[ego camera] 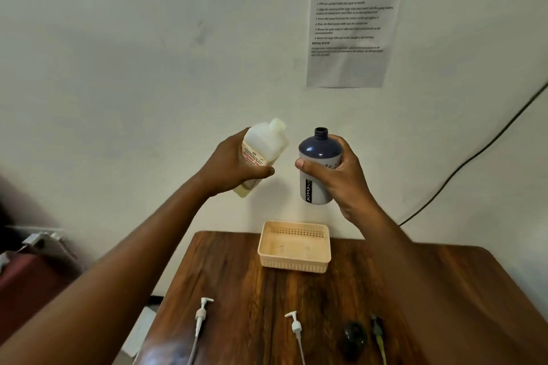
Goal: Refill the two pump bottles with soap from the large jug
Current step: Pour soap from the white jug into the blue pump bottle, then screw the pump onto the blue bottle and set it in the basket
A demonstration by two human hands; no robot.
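1. The jug is up in the air in front of the wall, well above the table, tilted so its neck leans toward the right. The left hand is wrapped tight around its labelled middle, thumb across the front. Whether the white top is a cap or a bare spout, I cannot tell.
2. Just beside it, not touching, the dark blue bottle stands nearly upright in the right hand, which is closed around its waist with the thumb pressed on the front. Its neck is open, pump off.
3. To my eye the pour is about to begin and nothing has gone in yet. Doing it well means bringing the jug's lip right over the narrow mouth, keeping the bottle steady, and tipping slowly; that mouth is small and soap would run down the side.
4. Pale liquid sits low in the jug, so a steep tilt looks necessary.
5. Below, a peach basket sits at the back of the wooden table, under the two hands, nothing in it.
6. Two white pumps lie near the front edge, well apart.
7. A small dark object and something yellowish lie at the right; too blurred to name.
8. Nothing stands between jug and bottle. A second bottle is not in sight.
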